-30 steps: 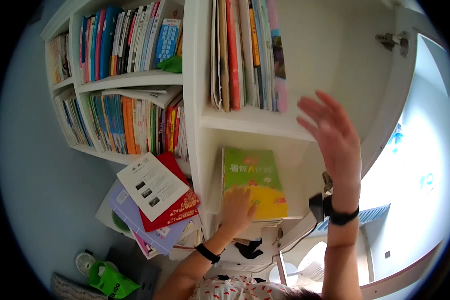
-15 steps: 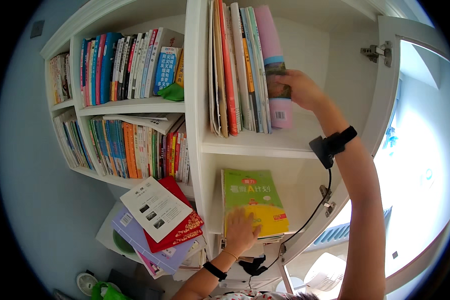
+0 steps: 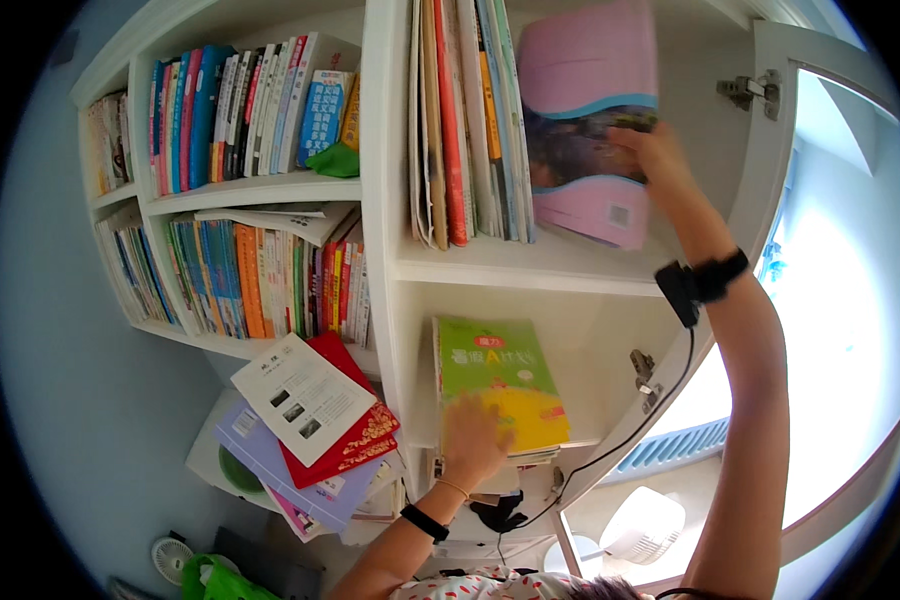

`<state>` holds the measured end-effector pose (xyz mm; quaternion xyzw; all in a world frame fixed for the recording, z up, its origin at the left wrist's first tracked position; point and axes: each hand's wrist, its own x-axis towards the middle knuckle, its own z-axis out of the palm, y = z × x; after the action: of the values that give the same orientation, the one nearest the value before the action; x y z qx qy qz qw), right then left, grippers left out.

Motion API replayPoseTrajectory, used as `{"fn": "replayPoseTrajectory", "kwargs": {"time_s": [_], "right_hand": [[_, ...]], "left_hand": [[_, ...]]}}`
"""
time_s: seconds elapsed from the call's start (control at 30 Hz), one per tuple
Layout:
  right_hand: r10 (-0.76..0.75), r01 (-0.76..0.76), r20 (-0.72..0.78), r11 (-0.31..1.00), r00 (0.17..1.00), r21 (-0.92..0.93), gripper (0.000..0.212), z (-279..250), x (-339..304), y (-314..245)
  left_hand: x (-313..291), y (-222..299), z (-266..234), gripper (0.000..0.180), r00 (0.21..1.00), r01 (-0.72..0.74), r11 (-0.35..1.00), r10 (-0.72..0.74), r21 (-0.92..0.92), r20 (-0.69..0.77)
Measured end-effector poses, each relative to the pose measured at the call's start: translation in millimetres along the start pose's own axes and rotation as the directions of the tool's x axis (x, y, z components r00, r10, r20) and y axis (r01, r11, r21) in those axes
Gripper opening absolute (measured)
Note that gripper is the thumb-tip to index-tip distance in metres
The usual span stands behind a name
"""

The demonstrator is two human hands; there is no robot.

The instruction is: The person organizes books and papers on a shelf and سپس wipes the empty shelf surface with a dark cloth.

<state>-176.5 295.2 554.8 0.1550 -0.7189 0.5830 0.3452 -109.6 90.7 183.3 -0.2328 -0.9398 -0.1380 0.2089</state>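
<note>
On the upper shelf point(image 3: 530, 262), a pink book point(image 3: 590, 60) stands tilted beside upright volumes point(image 3: 452, 130), right edge gripped by the right hand point(image 3: 646, 152). Left hand point(image 3: 477, 440), loosely open, blurred, lies over a green-and-yellow book point(image 3: 495, 360) below. Probably light, flexible and somewhat slippery, the pink book is best pinched midway along its edge.
</note>
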Motion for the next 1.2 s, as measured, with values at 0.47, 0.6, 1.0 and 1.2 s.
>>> {"fn": "replayPoseTrajectory", "kwargs": {"time_s": [0.47, 0.6, 1.0, 1.2], "right_hand": [[-0.144, 0.216, -0.478, 0.971, 0.866, 0.099, 0.056, -165.4, -277.2, -46.4], [-0.037, 0.167, -0.541, 0.967, 0.84, 0.193, 0.054, -206.1, -379.8, 8.2], [-0.022, -0.143, -0.254, 0.777, 0.967, -0.613, 0.024, -30.3, -402.0, 31.0], [0.022, 0.263, 0.334, 0.566, 0.942, -0.781, 0.044, 31.0, -387.8, 70.4]], "left_hand": [[-26.8, 56.9, -131.6, 0.031, 0.815, -0.563, 0.209, 0.299, -0.8, -0.496], [-49.1, 65.2, -159.8, 0.036, 0.542, -0.701, -0.181, 0.493, -0.689, -0.681], [-62.7, 89.2, -90.5, 0.119, 0.906, -0.035, -0.219, 0.406, -0.975, -0.124], [-85.9, 87.4, -44.0, 0.041, 0.934, 0.246, -0.429, -0.135, -0.869, 0.331]]}}
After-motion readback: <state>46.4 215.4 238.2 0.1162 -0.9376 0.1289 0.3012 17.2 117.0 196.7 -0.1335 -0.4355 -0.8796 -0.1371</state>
